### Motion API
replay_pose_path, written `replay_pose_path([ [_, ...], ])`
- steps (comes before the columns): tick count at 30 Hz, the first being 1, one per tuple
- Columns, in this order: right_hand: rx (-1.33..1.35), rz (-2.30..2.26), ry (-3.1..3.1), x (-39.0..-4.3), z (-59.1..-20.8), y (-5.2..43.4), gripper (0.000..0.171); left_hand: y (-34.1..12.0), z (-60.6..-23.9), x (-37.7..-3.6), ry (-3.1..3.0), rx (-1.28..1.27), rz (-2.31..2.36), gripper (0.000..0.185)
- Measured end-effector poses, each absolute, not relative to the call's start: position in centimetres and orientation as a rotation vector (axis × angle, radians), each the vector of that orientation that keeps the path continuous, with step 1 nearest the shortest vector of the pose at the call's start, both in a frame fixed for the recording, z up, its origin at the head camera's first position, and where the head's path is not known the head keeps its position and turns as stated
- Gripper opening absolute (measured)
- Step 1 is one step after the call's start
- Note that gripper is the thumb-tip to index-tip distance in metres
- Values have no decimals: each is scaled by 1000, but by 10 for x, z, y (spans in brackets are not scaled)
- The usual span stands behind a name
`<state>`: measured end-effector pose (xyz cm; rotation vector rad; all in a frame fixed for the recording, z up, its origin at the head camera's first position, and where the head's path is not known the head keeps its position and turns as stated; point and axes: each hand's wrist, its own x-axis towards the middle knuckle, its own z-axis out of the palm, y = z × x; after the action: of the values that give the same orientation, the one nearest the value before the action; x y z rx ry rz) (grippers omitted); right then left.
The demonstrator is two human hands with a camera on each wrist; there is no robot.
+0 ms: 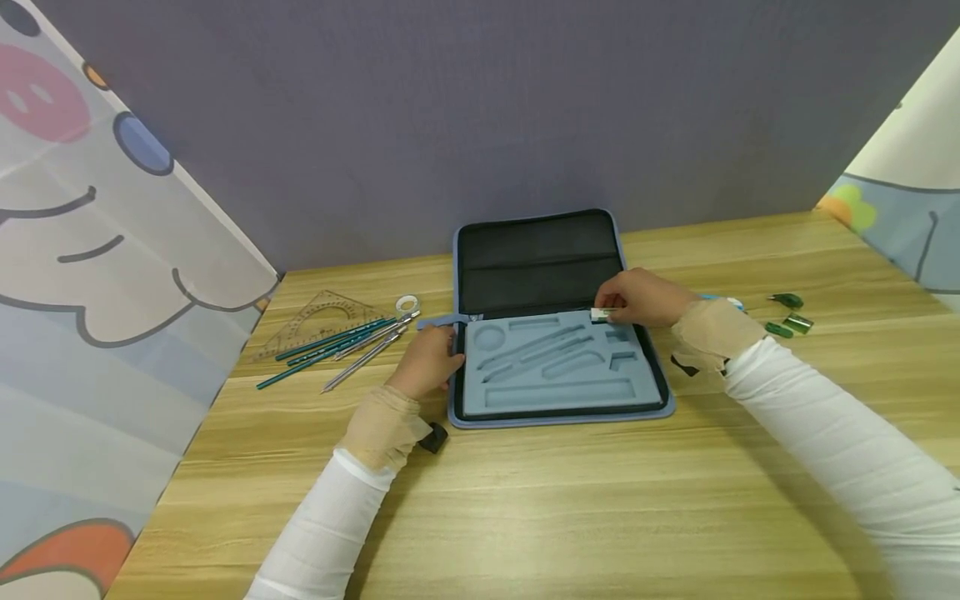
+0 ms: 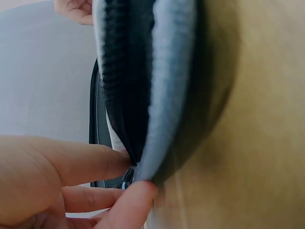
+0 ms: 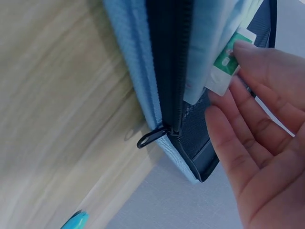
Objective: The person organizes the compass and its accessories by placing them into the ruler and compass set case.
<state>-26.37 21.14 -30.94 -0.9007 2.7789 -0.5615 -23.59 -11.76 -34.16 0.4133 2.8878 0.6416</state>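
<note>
An unzipped blue zip case [image 1: 562,422] lies spread on the table, its black-lined lid [image 1: 536,267] leaning back. Inside is a pale blue tray [image 1: 558,394] with moulded recesses. My left hand [image 1: 426,364] is at the case's left side, where thumb and finger pinch its fabric edge [image 2: 167,95] beside the zip. Over the tray's far right corner, my right hand [image 1: 643,298] pinches a white eraser with a green sleeve [image 3: 227,62] between thumb and fingers. In the head view the fingers cover part of the eraser [image 1: 598,315].
Left of the case lie a clear set square [image 1: 307,321], several green pencils [image 1: 330,348], silver compasses [image 1: 365,360] and a white tape roll [image 1: 407,304]. Small green items, among them a sharpener [image 1: 798,322], sit at the right. A grey panel [image 1: 480,125] stands behind the table.
</note>
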Motion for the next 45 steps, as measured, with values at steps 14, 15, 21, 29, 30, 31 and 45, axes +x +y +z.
replay_pose_path([
  [14,-920,-554,2804,-264,-315,212,15,-118,-342,-235,2895,431,644,18],
  [15,-922,-550,2807,-265,-315,212,15,-118,-341,-235,2893,428,646,18],
  [21,-921,-521,2821,-266,-320,213,17,-119,-341,-234,2892,426,648,16],
  [29,-915,-500,2847,-264,-320,213,16,-118,-343,-235,2892,425,647,18],
  [30,-914,-500,2847,-263,-320,212,15,-118,-343,-235,2891,425,649,18],
  [31,-914,-499,2848,-263,-320,212,14,-118,-342,-235,2891,427,653,17],
  [45,-895,-449,2909,-257,-318,208,13,-118,-339,-235,2883,436,680,18],
])
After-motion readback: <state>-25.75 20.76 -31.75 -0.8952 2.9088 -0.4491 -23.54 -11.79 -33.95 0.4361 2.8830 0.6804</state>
